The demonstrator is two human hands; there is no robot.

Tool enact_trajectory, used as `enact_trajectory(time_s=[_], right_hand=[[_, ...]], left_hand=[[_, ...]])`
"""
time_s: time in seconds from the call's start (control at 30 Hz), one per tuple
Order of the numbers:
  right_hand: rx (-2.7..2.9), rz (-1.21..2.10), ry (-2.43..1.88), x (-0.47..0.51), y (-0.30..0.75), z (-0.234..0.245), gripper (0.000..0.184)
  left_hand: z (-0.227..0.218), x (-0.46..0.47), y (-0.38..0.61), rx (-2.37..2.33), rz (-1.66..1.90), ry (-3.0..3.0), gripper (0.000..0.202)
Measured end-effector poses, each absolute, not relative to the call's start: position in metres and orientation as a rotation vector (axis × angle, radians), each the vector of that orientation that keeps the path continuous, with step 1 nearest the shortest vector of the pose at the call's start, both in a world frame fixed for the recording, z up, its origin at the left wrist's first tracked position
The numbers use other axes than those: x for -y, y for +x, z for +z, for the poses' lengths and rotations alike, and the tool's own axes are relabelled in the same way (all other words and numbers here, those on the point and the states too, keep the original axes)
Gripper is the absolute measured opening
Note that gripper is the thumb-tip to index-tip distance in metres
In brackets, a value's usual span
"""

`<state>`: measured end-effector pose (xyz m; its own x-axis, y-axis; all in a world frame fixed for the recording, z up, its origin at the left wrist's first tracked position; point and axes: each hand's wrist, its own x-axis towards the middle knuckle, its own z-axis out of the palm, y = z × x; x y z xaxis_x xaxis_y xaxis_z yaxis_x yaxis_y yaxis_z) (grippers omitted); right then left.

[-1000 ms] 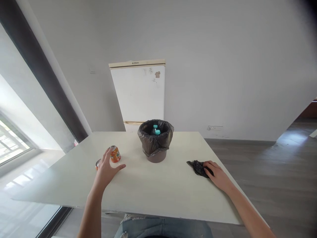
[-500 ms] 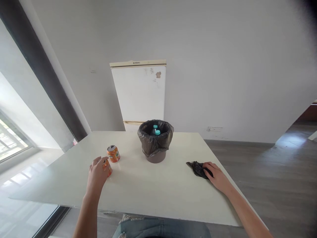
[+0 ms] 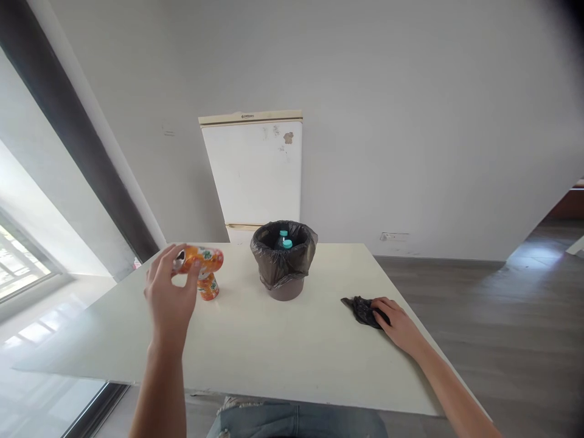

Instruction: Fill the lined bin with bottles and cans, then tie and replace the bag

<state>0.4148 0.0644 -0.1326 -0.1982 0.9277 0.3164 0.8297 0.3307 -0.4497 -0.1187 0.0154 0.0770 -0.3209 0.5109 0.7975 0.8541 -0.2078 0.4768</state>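
Black-lined bin [image 3: 285, 291] holds bottles [image 3: 287, 244] — left grip [image 3: 170, 298] clasps can [image 3: 208, 257], right grip [image 3: 398, 327] clutches bag [image 3: 362, 311].

The standing can [image 3: 208, 290] is partly hidden by the raised can [image 3: 207, 259], the bottles [image 3: 287, 244] by the bin [image 3: 286, 290].

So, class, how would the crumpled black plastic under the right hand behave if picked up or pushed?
The plastic would probably flop, since it lies in loose creases. It looks thin, so it is likely light. Its uneven shape suggests it would slide rather than roll if the right hand pushed it.
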Motion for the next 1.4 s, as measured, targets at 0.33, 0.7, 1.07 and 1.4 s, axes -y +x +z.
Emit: enact_trajectory(time_s=[0.33,0.7,1.07,1.4], right_hand=[[2.059,0.24,-1.526,-0.063,0.414,-0.132,0.025],[2.067,0.26,-1.52,-0.064,0.415,-0.132,0.026],[2.076,0.208,-1.505,-0.065,0.417,-0.134,0.025],[2.067,0.27,-1.532,-0.064,0.416,-0.133,0.026]], left_hand=[[0.131,-0.076,-0.016,1.523,-1.373,-2.148,0.034],[0.129,-0.143,-0.004,1.693,-0.82,-2.58,0.036],[0.172,-0.136,-0.003,1.664,-0.476,-2.604,0.041],[0.15,-0.168,0.005,1.673,0.048,-2.66,0.038]])
